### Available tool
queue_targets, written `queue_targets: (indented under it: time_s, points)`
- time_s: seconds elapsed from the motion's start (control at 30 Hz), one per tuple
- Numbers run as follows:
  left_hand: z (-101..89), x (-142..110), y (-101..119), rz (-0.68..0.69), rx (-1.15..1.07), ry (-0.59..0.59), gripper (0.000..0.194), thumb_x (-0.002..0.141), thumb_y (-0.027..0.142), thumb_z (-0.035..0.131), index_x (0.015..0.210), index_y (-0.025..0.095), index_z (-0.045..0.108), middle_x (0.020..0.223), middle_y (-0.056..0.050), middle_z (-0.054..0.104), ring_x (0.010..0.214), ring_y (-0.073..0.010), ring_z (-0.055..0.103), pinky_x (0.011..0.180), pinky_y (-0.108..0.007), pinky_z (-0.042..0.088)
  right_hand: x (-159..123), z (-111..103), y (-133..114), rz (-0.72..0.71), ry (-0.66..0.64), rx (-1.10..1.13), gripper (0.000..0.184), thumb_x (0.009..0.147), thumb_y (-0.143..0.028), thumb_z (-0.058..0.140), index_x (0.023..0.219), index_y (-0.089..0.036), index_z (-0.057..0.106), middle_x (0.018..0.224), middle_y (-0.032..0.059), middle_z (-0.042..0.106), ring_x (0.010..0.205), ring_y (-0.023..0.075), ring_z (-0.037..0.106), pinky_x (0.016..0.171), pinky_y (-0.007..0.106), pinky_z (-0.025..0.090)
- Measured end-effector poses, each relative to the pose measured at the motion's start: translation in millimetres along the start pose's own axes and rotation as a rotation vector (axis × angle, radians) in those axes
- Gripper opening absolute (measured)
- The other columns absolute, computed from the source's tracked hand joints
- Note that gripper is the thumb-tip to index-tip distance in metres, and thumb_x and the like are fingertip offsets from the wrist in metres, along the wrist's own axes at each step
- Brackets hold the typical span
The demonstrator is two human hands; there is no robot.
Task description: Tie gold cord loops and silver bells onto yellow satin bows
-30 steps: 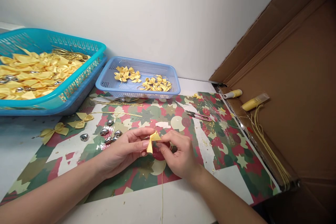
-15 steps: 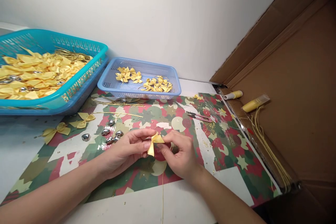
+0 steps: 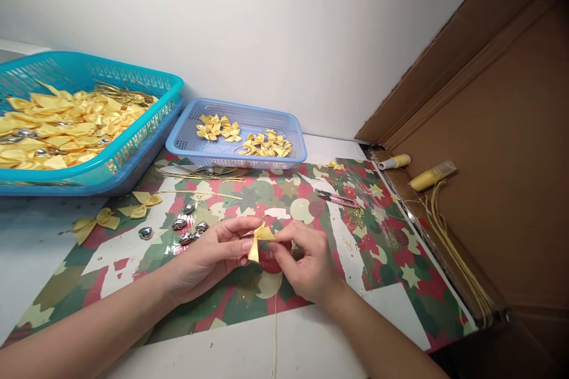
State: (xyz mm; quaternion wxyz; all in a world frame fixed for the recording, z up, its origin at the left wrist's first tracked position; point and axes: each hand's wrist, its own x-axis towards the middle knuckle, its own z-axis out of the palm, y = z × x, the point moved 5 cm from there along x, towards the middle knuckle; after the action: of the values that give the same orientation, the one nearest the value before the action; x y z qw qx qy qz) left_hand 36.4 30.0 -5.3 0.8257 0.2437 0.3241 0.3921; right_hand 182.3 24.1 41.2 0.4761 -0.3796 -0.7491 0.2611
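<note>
A yellow ribbon bow [image 3: 256, 241] is held between my two hands above the patterned sheet. My left hand [image 3: 222, 251] pinches its left side between thumb and fingers. Closed at the bow's right side, my right hand [image 3: 306, 254] grips a loop or tail with thumb and forefinger. A thin yellow cord [image 3: 276, 325] hangs below the hands toward the table's front edge; its upper end is hidden by my fingers. Several silver heart-shaped bells [image 3: 179, 223] lie left of my left hand, with two loose bows [image 3: 141, 205] farther left.
A teal basket [image 3: 171, 84] heaped with yellow bows stands at the left. Behind my hands is a blue basket [image 3: 235, 105] with smaller bows. Pink-handled thread snips [image 3: 340, 199] lie at the right. Yellow cords [image 3: 457, 260] and two yellow-filled tubes [image 3: 430, 176] rest by the cardboard.
The bow has shifted slightly left and turned a little between my fingers. Both hands keep their pinch. The baskets and loose pieces stay in place.
</note>
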Motion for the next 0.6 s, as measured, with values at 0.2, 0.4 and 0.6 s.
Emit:
queue_targets:
  time_s: [0.2,0.4,0.6]
  points:
    - [-1.3,0.3,-0.3,-0.007,0.003,-0.001,0.029,0.06,0.017,0.086,0.087,0.022,0.077,0.072,0.001,0.071,0.06,-0.0078,0.06,0.059,-0.015,0.05,-0.3,-0.5,0.2,-0.002,-0.005,-0.005,0.013,0.081,-0.012,0.055,0.073,-0.021,0.062,0.06,-0.0016,0.061,0.054,0.0109,0.05,0.053,0.025,0.042]
    - [-1.9,-0.1,-1.6,-0.017,0.007,-0.002,0.03,0.06,0.017,0.085,0.088,0.022,0.076,0.073,0.001,0.07,0.063,-0.0083,0.06,0.061,-0.016,0.05,-0.4,0.0,0.4,0.0,-0.004,0.004,0.014,0.081,-0.012,0.056,0.072,-0.021,0.061,0.06,-0.0019,0.06,0.054,0.0107,0.048,0.054,0.025,0.042]
    - [-1.6,1.1,-2.5,-0.024,0.041,0.01,0.029,0.059,0.02,0.086,0.086,0.021,0.076,0.075,0.001,0.068,0.064,-0.0081,0.058,0.061,-0.016,0.049,-1.2,1.2,0.1,0.01,-0.004,0.015,0.012,0.081,-0.013,0.058,0.073,-0.02,0.062,0.06,-0.0017,0.061,0.054,0.0107,0.05,0.054,0.025,0.043]
